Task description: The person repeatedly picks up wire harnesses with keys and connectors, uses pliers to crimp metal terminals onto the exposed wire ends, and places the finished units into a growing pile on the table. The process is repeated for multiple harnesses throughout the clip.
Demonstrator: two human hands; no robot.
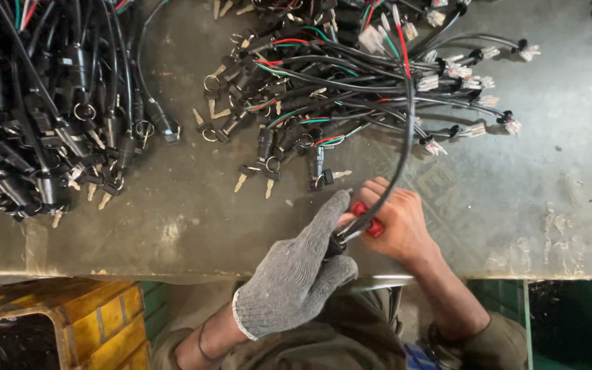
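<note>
My left hand (296,267), in a grey knit glove, grips the black end of a cable (405,130) near the table's front edge. My bare right hand (395,223) holds a red-handled tool (368,219) against that same end. The black cable arcs up from my hands to a pile of wire harnesses (351,75) at the top centre. What the tool's tip is doing is hidden between my hands.
The metal table (193,212) is worn and stained. A second heap of black key-switch harnesses (49,109) with keys fills the left side. White connectors (474,89) fan out at the right of the middle pile. A yellow crate (83,322) stands below the table at left.
</note>
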